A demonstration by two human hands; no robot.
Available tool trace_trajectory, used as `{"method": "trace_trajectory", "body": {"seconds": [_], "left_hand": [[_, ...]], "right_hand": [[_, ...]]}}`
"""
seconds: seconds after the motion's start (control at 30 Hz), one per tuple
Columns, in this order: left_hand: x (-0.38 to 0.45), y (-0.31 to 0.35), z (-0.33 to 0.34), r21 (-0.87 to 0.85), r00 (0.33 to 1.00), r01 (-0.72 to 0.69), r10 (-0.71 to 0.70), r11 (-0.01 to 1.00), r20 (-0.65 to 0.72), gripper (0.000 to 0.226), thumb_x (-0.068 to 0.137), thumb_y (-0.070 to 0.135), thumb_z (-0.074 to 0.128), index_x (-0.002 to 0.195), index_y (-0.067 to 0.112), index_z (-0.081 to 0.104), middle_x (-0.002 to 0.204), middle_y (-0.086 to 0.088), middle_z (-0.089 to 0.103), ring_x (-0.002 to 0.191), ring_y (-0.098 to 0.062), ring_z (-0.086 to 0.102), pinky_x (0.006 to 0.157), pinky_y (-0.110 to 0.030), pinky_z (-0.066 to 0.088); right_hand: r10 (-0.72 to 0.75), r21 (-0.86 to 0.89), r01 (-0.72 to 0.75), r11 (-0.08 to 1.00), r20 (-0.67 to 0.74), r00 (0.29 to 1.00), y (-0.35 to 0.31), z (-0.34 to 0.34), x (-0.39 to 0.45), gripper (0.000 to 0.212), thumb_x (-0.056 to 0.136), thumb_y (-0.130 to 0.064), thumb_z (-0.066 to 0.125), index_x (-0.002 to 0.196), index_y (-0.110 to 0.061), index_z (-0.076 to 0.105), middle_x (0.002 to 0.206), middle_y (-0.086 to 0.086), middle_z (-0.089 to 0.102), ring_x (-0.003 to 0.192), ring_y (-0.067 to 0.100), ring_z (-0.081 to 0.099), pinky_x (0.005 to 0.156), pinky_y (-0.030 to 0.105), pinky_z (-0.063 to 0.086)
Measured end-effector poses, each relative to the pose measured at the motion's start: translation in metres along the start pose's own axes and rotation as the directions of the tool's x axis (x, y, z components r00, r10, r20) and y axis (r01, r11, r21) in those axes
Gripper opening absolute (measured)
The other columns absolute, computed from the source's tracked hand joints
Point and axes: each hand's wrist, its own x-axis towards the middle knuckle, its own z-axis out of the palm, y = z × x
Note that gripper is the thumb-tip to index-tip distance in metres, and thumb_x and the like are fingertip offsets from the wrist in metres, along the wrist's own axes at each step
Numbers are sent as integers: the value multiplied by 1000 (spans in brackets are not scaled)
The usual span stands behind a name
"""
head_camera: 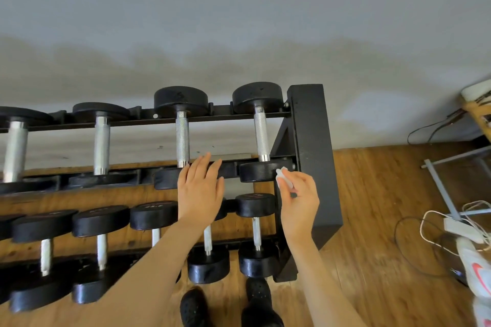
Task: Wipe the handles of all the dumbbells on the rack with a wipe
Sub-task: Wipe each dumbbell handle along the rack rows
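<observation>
Both hands up over the rack: right hand (300,198) pinches a small folded white wipe (283,178) between thumb and fingertips, wipe just at the front head of the top-row rightmost dumbbell (261,138). Left hand (200,188) flat, fingers straight and loosely spread, reaching at the top front rail beside the second dumbbell (182,138) from the right; touch unclear. Nearest, black shoes (259,297) on the wood floor (372,220). Lower row of black dumbbells (256,233) under the forearms. Black rack (313,141) end plate at right. Farther right, white cables (451,223) on the floor. Grey wall (239,21) behind.
</observation>
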Motion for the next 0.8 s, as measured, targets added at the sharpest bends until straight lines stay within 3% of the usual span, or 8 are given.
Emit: {"method": "trace_trajectory", "body": {"seconds": [0.23,0.4,0.53,0.67,0.8], "left_hand": [[-15,32,-3,-87,999,-40,37,995,-27,41,89,16,67,129,11,61,139,-15,56,129,-32,52,107,-52,39],[-27,34,-2,-125,990,-109,119,986,78,40,95,20,61,134,14,57,144,-11,52,134,-29,47,111,-47,34],[-45,16,6,-117,961,-215,231,970,150,41,98,24,53,139,16,53,148,-9,47,138,-26,43,114,-45,31],[-65,-4,18,-105,945,-261,276,960,176,40,98,23,55,137,13,54,146,-12,49,135,-29,46,111,-47,36],[-80,-10,33,-99,905,-363,376,927,200,38,96,22,60,132,12,58,142,-13,53,130,-30,52,106,-47,40]], "right_hand": [[9,-49,-10,999,-30,1000,2,-26,-23,22,87,-13,67,107,-23,68,100,-7,60,93,11,60,79,13,50],[80,-56,-87,995,-123,989,1,-24,-58,22,87,-12,67,107,-22,70,97,-17,57,91,8,60,78,16,51],[114,-92,-134,987,-201,973,2,-15,-96,21,87,-9,68,106,-17,71,96,-12,57,91,3,57,80,12,48],[171,-136,-204,969,-223,960,13,-9,-133,19,89,-11,66,106,-13,73,100,-4,61,94,13,57,84,21,48],[237,-175,-276,945,-214,948,32,-6,-161,20,90,-12,65,108,-12,73,101,-2,62,96,12,56,84,28,51]]}}
